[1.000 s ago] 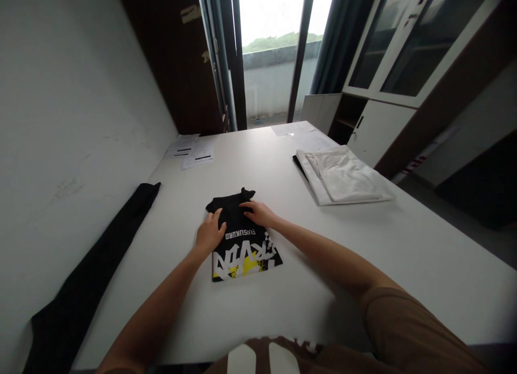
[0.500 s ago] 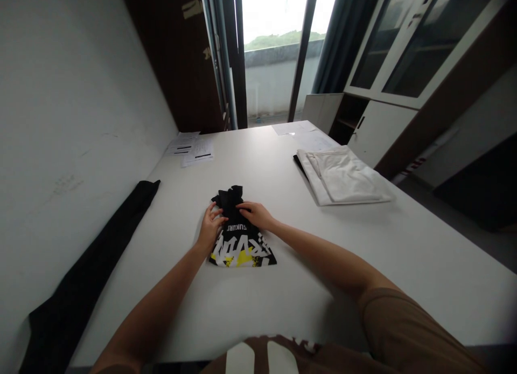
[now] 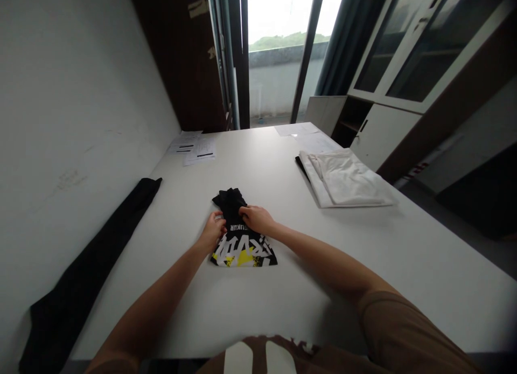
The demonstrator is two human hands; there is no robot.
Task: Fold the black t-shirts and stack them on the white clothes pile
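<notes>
A black folded garment with white lettering and yellow patches lies on the white table, wide at the near end and bunched at the far end. At its left edge my left hand grips the cloth with bent fingers. My right hand pinches the right edge near the narrow part, its fingers pressed together. The fingertips of both hands are partly hidden against the black fabric.
White folded cloth lies at the right, with something black beneath it. Papers rest at the far left, and more sheets at the far right. Black fabric stretches along the table's left side by the wall.
Both hands have closed more on the garment's sides, and its upper part is gathered narrower. The right fingers, stretched out before, are now curled in. The view has shifted slightly.
</notes>
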